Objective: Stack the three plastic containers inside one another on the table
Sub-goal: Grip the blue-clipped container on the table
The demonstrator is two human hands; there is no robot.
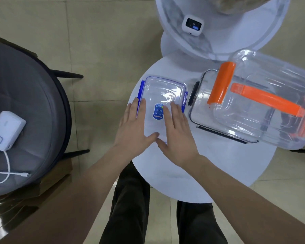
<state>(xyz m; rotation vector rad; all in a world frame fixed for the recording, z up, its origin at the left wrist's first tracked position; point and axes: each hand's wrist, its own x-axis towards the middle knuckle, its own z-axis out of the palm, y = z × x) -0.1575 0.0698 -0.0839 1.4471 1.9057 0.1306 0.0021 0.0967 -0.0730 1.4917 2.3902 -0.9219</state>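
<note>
I count three clear plastic containers on the round white table (209, 173). The nearest is the blue-clipped container (163, 92), small and rectangular, its transparent lid edged in blue with a blue latch down each short side and a blue oval sticker (158, 111) near the middle. To its right sits the black-clipped container (201, 110), larger, with a dark rim and dark latches. The orange-clipped container (271, 81) rests tilted across it, reaching past the table's far right edge (two orange latches and one long orange strip show through its walls, all glare and reflection).

Two hands, both mine to steer. My left hand (132, 125) lies flat on the left part of the blue-clipped container's lid, fingers stretched forward and spread, clasping nothing. My right hand (176, 132) lies flat on the right part of the same lid, fingers likewise extended, gripping nothing. The two thumbs almost meet at the lid's near edge.

Behind the table stands one second white round table (245, 37) carrying one small white device (193, 24) with a dark screen. On the left, one grey cushioned chair (25, 103) holds one white power bank (6, 131) and a white cable (7, 171) looping from it.
</note>
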